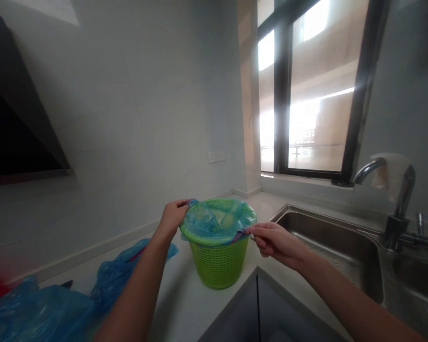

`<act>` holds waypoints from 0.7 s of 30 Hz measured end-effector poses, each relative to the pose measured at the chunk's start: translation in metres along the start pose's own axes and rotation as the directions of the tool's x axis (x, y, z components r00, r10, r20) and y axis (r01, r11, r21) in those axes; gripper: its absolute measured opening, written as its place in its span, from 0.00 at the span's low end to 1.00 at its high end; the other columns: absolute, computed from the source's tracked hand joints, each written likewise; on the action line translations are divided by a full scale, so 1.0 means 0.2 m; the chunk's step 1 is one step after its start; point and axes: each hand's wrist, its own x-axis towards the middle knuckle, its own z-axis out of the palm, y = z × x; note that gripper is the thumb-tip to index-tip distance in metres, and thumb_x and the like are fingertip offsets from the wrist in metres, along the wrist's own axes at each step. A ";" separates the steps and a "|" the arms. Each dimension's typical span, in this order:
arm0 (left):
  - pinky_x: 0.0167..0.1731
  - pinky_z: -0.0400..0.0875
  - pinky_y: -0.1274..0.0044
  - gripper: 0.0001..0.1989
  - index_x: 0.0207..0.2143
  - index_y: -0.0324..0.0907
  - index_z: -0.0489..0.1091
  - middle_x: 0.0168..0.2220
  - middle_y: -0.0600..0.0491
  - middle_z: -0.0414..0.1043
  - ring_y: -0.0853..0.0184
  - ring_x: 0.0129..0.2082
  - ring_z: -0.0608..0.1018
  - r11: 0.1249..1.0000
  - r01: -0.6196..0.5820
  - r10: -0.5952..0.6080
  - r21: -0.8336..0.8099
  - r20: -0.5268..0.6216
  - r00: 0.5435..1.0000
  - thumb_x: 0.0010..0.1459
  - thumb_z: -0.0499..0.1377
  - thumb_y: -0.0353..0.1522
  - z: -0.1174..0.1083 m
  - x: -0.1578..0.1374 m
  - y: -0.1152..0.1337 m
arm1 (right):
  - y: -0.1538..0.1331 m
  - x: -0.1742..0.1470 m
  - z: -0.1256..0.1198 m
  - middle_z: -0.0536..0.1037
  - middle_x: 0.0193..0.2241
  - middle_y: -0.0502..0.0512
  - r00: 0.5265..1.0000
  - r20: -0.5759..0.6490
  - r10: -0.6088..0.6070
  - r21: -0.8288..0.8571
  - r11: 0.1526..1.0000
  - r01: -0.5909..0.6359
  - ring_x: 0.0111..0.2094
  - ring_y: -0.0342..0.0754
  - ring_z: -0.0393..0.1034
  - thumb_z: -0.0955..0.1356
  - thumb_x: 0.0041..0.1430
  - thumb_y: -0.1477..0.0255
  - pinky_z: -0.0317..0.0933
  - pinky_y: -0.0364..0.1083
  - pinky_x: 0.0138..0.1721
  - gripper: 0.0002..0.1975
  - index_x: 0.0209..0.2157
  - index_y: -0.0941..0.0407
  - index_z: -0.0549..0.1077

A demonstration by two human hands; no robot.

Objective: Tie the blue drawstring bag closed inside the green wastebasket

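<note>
A green plastic basket [219,266] with slotted sides stands upright on the white counter, near its inner corner. Lining its mouth is a translucent blue plastic bag [217,221], whose edge folds over the rim. At the rim's left side, my left hand [173,216] is closed on the bag's edge, its fingertips partly hidden. My right hand [276,241] pinches a purplish strip of the bag at the right front of the rim.
More blue plastic bags [43,304] lie on the counter at the left. To the right is a steel sink [335,247] with a faucet [403,199], a cloth [388,173] draped over it. A window [317,95] is behind. The counter's front edge has an inner corner just before the basket.
</note>
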 end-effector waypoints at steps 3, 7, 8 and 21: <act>0.38 0.72 0.75 0.16 0.39 0.40 0.80 0.37 0.48 0.80 0.62 0.35 0.80 0.997 -0.022 0.016 -0.079 -0.074 0.997 0.45 0.62 0.27 -0.01 0.04 -0.10 | -0.03 -0.01 -0.02 0.66 0.15 0.44 0.986 0.160 0.048 -0.120 0.992 -0.029 0.13 0.36 0.53 0.71 0.59 0.63 0.47 0.39 0.16 0.14 0.37 0.62 0.77; 0.37 0.72 0.75 0.17 0.39 0.39 0.80 0.38 0.46 0.80 0.62 0.34 0.80 0.989 0.014 -0.021 -0.149 -0.046 0.999 0.44 0.61 0.25 -0.04 0.07 -0.19 | -0.09 0.12 -0.11 0.63 0.13 0.44 0.996 0.086 0.029 -0.257 0.966 -0.006 0.12 0.37 0.50 0.67 0.61 0.61 0.45 0.40 0.16 0.16 0.27 0.58 0.71; 0.35 0.72 0.75 0.17 0.38 0.38 0.79 0.36 0.46 0.80 0.62 0.33 0.80 0.985 0.043 -0.048 -0.167 -0.025 0.999 0.43 0.61 0.25 -0.05 0.07 -0.20 | -0.10 0.18 -0.13 0.62 0.13 0.43 0.999 -0.031 -0.022 -0.318 0.948 0.011 0.13 0.37 0.49 0.66 0.61 0.61 0.44 0.40 0.16 0.15 0.25 0.57 0.68; 0.25 0.69 0.75 0.06 0.22 0.40 0.75 0.24 0.49 0.75 0.61 0.26 0.76 0.966 0.257 -0.257 0.025 0.173 0.951 0.43 0.62 0.34 -0.11 -0.02 -0.13 | -0.01 0.43 -0.25 0.73 0.29 0.55 0.958 -0.281 0.064 -0.326 0.932 -0.158 0.19 0.41 0.66 0.63 0.64 0.60 0.57 0.40 0.17 0.15 0.32 0.58 0.71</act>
